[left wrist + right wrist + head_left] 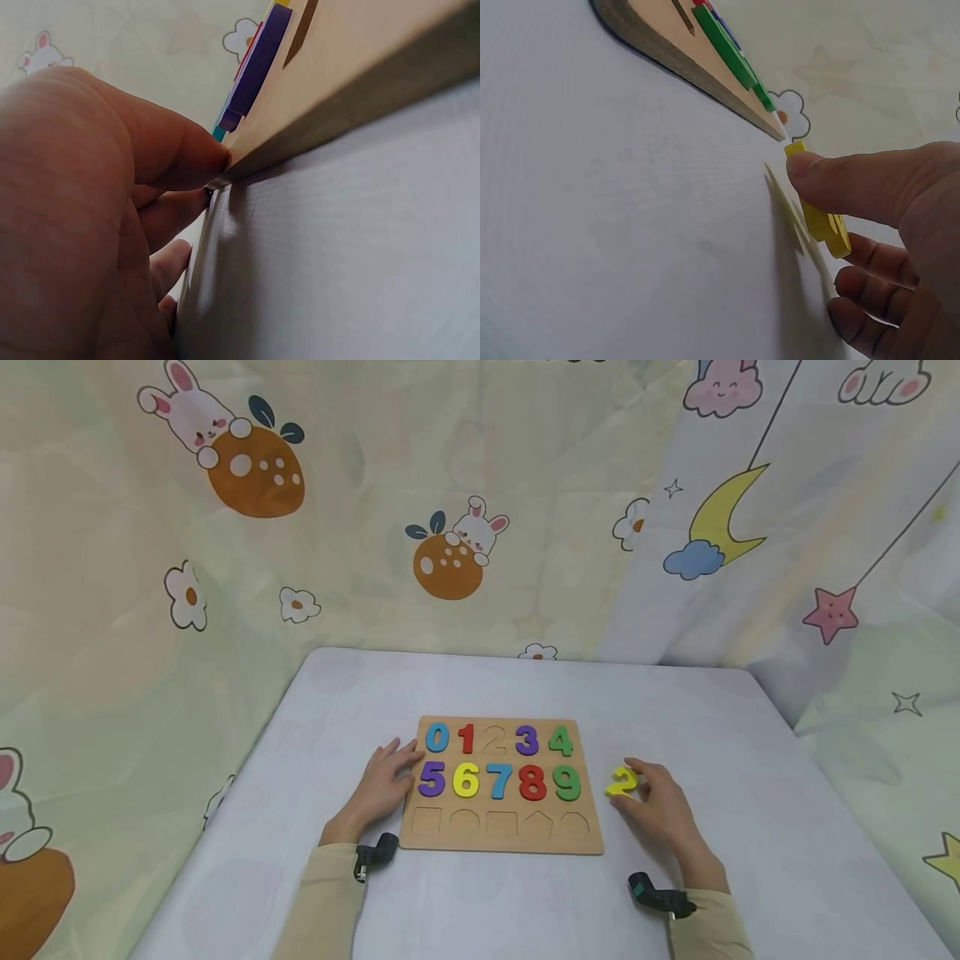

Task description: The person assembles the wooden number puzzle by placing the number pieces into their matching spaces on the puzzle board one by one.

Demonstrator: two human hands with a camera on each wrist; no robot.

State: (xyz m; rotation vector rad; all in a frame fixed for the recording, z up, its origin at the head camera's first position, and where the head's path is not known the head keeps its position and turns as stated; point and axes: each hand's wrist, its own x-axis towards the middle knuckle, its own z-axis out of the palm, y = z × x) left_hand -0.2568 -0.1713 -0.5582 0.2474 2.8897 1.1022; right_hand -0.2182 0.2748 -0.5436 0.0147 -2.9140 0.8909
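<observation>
A wooden number board (pixel 517 837) lies on the table, with coloured number pieces sitting in its two upper rows. The outline of the 2 (pixel 495 739) in the top row holds no piece. To the right of the board, my right hand (pixel 663 806) pinches a yellow number 2 piece (pixel 622 782) between thumb and fingers. In the right wrist view, this yellow piece (pixel 817 217) is tilted just above the table. My left hand (pixel 381 781) touches the board's left edge with fairly straight fingers; its thumb (pixel 184 150) meets that edge in the left wrist view.
Along the board's bottom row run several shape outlines (pixel 502 822). The white table (pixel 480 910) extends around the board on all sides. Behind it hangs a printed cloth (pixel 360 543) with cartoon rabbits and flowers. A small black camera (pixel 660 896) is strapped at the right wrist.
</observation>
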